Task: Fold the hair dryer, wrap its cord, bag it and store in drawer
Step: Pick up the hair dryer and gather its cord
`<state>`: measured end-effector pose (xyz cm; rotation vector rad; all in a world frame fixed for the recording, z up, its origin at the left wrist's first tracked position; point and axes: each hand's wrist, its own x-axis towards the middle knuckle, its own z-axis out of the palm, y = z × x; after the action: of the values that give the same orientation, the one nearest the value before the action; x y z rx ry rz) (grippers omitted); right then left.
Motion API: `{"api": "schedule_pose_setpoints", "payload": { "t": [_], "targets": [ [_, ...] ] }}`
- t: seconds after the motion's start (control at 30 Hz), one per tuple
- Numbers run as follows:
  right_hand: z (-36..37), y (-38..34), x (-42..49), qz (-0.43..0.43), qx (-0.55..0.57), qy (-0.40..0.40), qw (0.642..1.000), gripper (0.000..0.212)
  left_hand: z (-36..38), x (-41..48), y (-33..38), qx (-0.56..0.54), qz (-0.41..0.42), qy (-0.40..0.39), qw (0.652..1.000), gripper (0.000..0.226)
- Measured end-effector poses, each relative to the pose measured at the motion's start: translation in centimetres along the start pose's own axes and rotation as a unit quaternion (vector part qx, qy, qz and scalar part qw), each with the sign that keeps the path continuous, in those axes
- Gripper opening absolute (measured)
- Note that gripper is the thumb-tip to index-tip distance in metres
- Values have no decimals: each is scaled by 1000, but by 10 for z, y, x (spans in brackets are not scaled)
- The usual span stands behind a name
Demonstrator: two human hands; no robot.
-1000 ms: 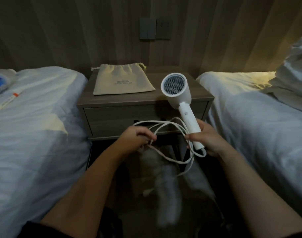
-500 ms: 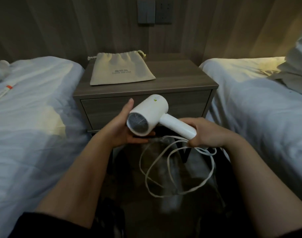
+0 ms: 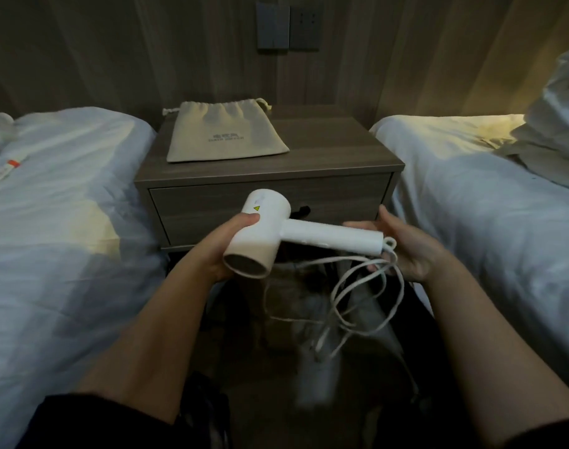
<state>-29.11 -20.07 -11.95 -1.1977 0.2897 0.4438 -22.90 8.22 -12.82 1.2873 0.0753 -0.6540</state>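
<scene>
White hair dryer (image 3: pixel 260 234) barrel is gripped by the left hand (image 3: pixel 223 246); the handle should be folded by the open, empty right hand (image 3: pixel 403 247), keeping the cord (image 3: pixel 357 286) clear.

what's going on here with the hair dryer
A person stands between two beds holding a white hair dryer by its barrel in the left hand. The right hand is open beside the handle's end. The cord hangs loose, unwrapped. The drawstring bag lies on the nightstand, whose drawer is shut.
</scene>
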Motion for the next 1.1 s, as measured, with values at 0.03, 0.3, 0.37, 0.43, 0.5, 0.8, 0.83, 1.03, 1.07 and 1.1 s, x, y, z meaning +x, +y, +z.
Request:
{"api": "schedule_pose_setpoints", "payload": {
  "t": [0.03,0.3,0.37,0.43,0.5,0.8,0.83,1.03,1.07,1.1],
  "targets": [
    [-1,-1,-1,-4,41,-2,999,59,-1,0,1,-19,17,2,1000,24],
    [-8,-1,-1,-127,98,-103,982,73,-3,6,1,-184,120,2,976,35],
    [-8,-1,1,-145,100,-110,978,84,-3,8,2,-217,136,10,967,33],
    [-9,-2,2,-148,93,-58,983,94,-2,11,1,-232,143,35,962,22],
    [-9,-3,3,-134,75,6,988,83,-2,15,0,-246,145,52,957,19],
    [-2,-4,-1,-272,-87,265,921,23,-11,19,2,-246,192,125,942,64],
    [-1,-6,-3,-295,-101,261,914,23,-11,17,3,-216,199,142,945,79],
    [-1,-14,-1,-329,20,212,920,31,-12,20,2,-131,240,187,944,68],
    [-3,-12,1,-318,-7,255,913,30,-12,18,2,-144,230,159,949,67],
    [-3,-10,2,-297,-48,304,904,32,-13,16,3,-162,217,126,954,70]
  ]
}}
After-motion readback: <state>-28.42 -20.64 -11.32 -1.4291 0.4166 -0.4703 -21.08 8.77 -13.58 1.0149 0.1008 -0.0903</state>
